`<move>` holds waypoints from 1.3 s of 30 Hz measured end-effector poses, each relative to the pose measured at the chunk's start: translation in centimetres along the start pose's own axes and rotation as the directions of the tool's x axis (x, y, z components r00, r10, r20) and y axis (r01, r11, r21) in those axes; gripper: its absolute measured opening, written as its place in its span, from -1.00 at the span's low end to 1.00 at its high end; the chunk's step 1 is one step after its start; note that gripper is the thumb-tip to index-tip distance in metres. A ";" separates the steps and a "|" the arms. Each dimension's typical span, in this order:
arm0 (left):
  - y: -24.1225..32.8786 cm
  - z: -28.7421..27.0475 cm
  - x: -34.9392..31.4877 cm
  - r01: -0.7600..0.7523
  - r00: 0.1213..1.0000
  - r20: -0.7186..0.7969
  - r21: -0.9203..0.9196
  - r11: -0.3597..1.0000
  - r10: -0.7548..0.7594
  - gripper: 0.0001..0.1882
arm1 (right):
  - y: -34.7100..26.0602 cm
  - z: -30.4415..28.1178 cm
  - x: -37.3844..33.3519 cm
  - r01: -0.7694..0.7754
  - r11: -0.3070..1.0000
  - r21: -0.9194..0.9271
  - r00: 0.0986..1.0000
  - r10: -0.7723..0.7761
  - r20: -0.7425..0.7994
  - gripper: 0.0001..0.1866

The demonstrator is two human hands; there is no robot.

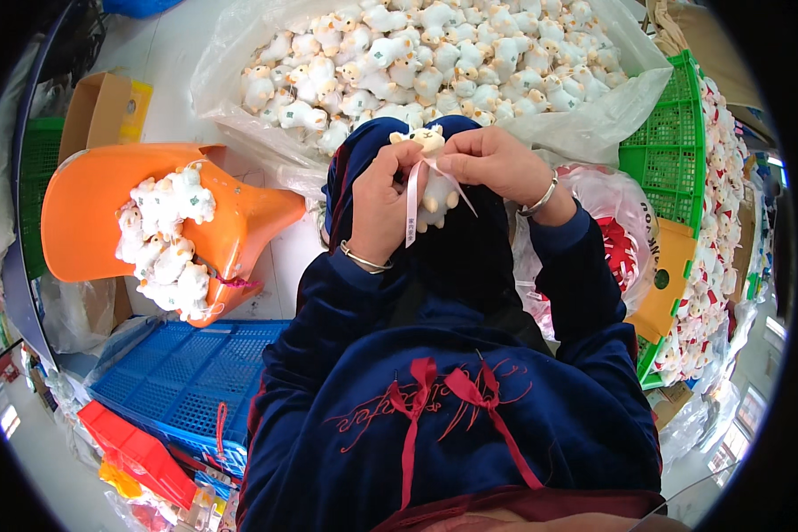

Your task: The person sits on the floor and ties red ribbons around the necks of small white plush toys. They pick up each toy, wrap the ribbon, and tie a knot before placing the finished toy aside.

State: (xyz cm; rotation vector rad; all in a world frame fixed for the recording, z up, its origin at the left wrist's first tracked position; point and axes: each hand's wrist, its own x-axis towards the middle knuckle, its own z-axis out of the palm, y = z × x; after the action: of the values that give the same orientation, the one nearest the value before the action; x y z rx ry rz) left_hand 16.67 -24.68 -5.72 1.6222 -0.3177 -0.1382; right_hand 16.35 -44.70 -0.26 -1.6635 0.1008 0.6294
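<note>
A small white plush animal toy (435,193) with tan ears, dark eyes and pale orange feet is just above centre, at twelve o'clock, over the person's lap. It is upright, head toward twelve, face up. A narrow pale satin ribbon (411,206) with dark printing on one tail runs from its neck, one tail toward seven o'clock, the other toward five.

The left hand (379,197) meets the neck from eight o'clock, thumb and fingers pinching the ribbon. The right hand (498,166) comes from three o'clock, thumb and forefinger also pinching the ribbon there. Each wrist wears a metal bangle.

Beyond, at twelve, similar toys heap on a clear plastic sheet (215,89). At nine, an orange plastic chair (80,217) holds more. A blue mesh plastic crate (186,368) lies at eight, a green plastic basket (661,142) at two. The floor (164,97) is pale.
</note>
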 end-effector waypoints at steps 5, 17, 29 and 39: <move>-0.2 0.0 0.3 -0.004 1.000 0.029 -0.032 0.999 0.005 -0.85 | 1.1 0.2 0.0 0.204 0.974 -0.097 0.977 -0.209 -0.039 -0.79; -1.3 0.3 -0.4 -0.263 0.964 -0.038 0.003 0.965 0.263 -0.83 | 1.3 3.7 1.5 0.163 0.605 -0.780 0.827 -0.515 -0.227 -0.84; -1.2 0.1 -0.7 -0.294 0.956 -0.009 0.022 0.956 0.294 -0.85 | 0.1 -0.5 0.2 0.359 0.767 -0.531 0.924 -0.373 0.087 -0.87; -1.2 0.2 -0.6 -0.294 0.956 -0.011 0.063 0.954 0.295 -0.85 | -1.0 -0.7 0.4 0.333 0.691 -0.642 0.913 -0.406 0.036 -0.88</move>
State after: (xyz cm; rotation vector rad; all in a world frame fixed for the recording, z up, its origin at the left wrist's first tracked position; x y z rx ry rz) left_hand 16.16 -24.67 -6.99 1.6159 -0.5485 0.1162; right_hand 17.34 -45.02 0.53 -2.2995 -0.4190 0.2570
